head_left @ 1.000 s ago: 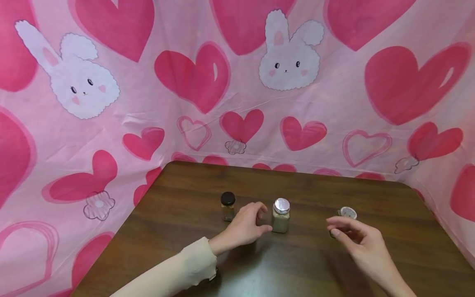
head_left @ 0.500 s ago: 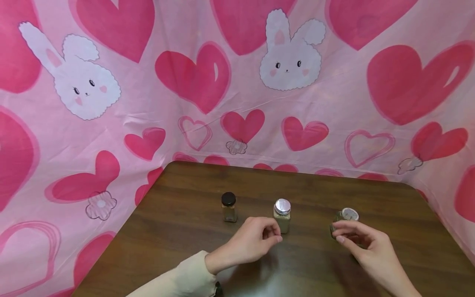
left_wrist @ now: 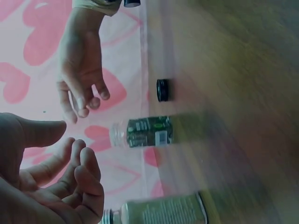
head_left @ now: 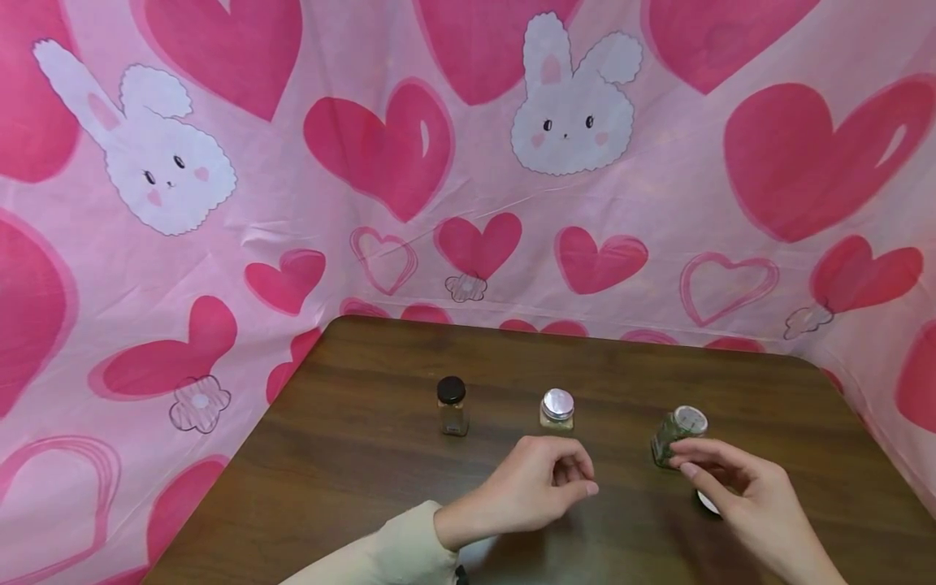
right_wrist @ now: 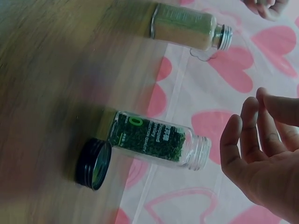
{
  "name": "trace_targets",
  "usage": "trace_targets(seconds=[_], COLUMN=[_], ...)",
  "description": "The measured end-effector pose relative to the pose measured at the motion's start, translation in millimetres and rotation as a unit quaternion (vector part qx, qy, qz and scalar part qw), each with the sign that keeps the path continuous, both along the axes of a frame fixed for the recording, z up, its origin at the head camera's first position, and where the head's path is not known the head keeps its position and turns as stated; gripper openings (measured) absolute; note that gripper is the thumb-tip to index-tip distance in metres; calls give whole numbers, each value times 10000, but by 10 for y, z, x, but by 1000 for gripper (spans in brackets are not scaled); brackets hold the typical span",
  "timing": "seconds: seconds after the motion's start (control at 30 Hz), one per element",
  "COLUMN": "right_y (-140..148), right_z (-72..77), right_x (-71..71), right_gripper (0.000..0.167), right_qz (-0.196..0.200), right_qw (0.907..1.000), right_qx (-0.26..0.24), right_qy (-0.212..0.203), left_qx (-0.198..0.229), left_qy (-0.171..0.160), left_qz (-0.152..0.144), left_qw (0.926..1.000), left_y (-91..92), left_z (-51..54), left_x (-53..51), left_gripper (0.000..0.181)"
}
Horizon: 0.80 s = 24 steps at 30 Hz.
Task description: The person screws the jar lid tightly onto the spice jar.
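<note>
My left hand (head_left: 537,487) hovers in front of the middle jar, fingers loosely curled and holding nothing. The middle jar (left_wrist: 163,210) has a silver lid (head_left: 559,404) and pale powder inside; my left hand hides its lower part in the head view. My right hand (head_left: 753,496) is just in front of an uncapped glass jar of dried parsley (right_wrist: 149,137), also with loosely bent fingers and nothing in them. In the right wrist view a gap shows between those fingers and the jar's neck. Beside the parsley jar lies a black cap (right_wrist: 93,163).
A small black-lidded jar (head_left: 452,410) of brownish contents stands to the left. All this is on a dark wooden table (head_left: 351,455), with a pink heart-and-rabbit cloth (head_left: 483,187) hanging behind and at the sides.
My left hand has moved right and nearer, from between the two left jars to in front of the middle one. My right hand has drifted slightly right and nearer, exposing more parsley jar and the cap.
</note>
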State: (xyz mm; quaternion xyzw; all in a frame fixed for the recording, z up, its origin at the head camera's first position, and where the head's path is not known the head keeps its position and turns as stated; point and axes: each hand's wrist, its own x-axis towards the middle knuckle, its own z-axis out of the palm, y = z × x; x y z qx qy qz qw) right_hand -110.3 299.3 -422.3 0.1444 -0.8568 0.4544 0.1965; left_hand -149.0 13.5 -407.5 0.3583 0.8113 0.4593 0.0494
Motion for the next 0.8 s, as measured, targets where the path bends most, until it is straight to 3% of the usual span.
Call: trace_targets(seconds=[0.23, 0.5, 0.8], right_y=[108, 353, 566], right_z=[25, 24, -122], right_x=[38, 54, 67], right_gripper=[25, 29, 40], right_qz=[-99, -487, -838], right_qw=[9998, 9986, 9959], right_qx=[160, 133, 109], right_qy=[-118, -137, -320], left_qx=[161, -133, -420], left_qy=[-279, -10, 119], left_qz=[-244, -254, -58], left_qw=[9992, 9996, 9990], left_y=[154, 333, 470], left_z=[-1, -13, -69], left_x=[-15, -60, -111], left_gripper=[4, 5, 10])
